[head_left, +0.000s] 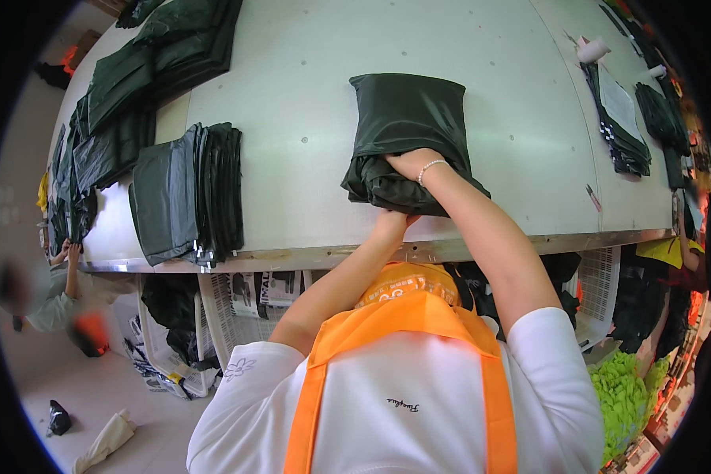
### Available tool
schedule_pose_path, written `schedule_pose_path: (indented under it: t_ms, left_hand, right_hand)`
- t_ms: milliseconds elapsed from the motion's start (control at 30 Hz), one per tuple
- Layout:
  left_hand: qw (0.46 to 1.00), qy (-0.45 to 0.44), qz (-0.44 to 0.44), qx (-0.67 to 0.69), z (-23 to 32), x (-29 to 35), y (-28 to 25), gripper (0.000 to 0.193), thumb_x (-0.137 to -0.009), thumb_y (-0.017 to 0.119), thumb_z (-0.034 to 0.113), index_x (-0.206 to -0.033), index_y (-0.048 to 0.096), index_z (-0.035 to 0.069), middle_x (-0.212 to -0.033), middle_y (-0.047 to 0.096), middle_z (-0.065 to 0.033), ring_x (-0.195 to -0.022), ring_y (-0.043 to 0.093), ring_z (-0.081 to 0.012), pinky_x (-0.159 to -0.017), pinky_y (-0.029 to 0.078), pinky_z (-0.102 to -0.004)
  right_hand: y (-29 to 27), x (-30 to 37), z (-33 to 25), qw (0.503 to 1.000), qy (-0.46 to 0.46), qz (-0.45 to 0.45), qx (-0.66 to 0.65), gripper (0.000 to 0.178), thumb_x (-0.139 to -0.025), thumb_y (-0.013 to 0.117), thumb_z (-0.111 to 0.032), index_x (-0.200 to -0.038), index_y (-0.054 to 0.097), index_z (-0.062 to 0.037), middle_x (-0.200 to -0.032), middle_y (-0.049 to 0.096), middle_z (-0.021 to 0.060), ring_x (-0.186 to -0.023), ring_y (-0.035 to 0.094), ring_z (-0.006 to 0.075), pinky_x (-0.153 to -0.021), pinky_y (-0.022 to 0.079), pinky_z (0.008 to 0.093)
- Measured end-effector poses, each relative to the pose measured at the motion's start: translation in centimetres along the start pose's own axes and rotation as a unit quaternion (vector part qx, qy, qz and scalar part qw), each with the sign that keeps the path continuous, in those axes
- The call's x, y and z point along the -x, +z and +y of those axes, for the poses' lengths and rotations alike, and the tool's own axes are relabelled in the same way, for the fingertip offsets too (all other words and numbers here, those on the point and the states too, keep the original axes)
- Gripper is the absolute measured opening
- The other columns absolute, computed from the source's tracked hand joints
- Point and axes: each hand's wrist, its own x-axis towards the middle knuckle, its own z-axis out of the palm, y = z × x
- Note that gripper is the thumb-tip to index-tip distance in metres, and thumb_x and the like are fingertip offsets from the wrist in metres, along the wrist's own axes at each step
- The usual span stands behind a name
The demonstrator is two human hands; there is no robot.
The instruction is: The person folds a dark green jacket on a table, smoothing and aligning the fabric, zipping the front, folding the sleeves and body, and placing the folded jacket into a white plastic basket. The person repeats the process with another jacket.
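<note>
A dark, glossy plastic bag [409,114] lies flat on the pale table in front of me, with its near end bunched up. Dark folded material [383,183], perhaps a garment, bulges at the bag's mouth. My right hand [420,163], with a beaded bracelet at the wrist, reaches over that mouth; its fingers go in under the bag's edge and are hidden. Below it, my left hand [395,223] grips the near edge of the bag from underneath, fingers partly covered.
Left of me stands a stack of dark bags [186,193], with a larger pile [146,75] beyond. More dark packets [620,118] and a white roll [592,50] lie at the right. White baskets [600,296] sit under the table's edge [292,257]. Another person [51,292] works at far left.
</note>
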Motion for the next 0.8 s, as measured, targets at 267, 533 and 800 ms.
schedule_pose_path:
  t_ms: [267,533,800]
  left_hand:
    - [0.997,0.053,-0.054,0.017,6.8,1.7,1.2,0.043,-0.085,0.046,-0.005,-0.127,0.04,0.0,-0.121,0.052,-0.0119,-0.1,0.058,-0.0238,-0.091,0.051,-0.0389]
    - [0.721,0.095,-0.161,-0.667,11.2,4.5,3.9,0.022,-0.082,0.064,0.02,-0.088,0.067,-0.001,-0.085,0.066,-0.0116,-0.082,0.061,-0.0136,-0.073,0.048,-0.0286]
    - [0.313,0.514,-0.157,-0.783,15.6,4.1,10.8,0.093,-0.065,0.077,0.029,-0.143,0.028,0.016,-0.136,0.04,-0.0175,-0.12,0.044,-0.035,-0.099,0.037,-0.0428]
  right_hand:
    - [-9.0,14.4,-5.0,0.942,-0.222,0.124,-0.219,0.014,-0.087,0.056,-0.006,-0.081,0.066,0.0016,-0.093,0.065,0.0178,-0.091,0.064,0.025,-0.078,0.051,0.0319]
    - [1.7,10.5,3.2,0.637,0.095,0.083,-0.76,0.025,-0.091,0.05,-0.013,-0.112,0.052,0.0011,-0.11,0.058,0.01,-0.097,0.059,0.0186,-0.087,0.049,0.0326]
    - [-0.9,11.0,2.5,0.64,0.082,0.048,-0.762,0.022,-0.085,0.043,-0.002,-0.103,0.055,0.0052,-0.103,0.059,0.0118,-0.092,0.061,0.0209,-0.086,0.053,0.0384]
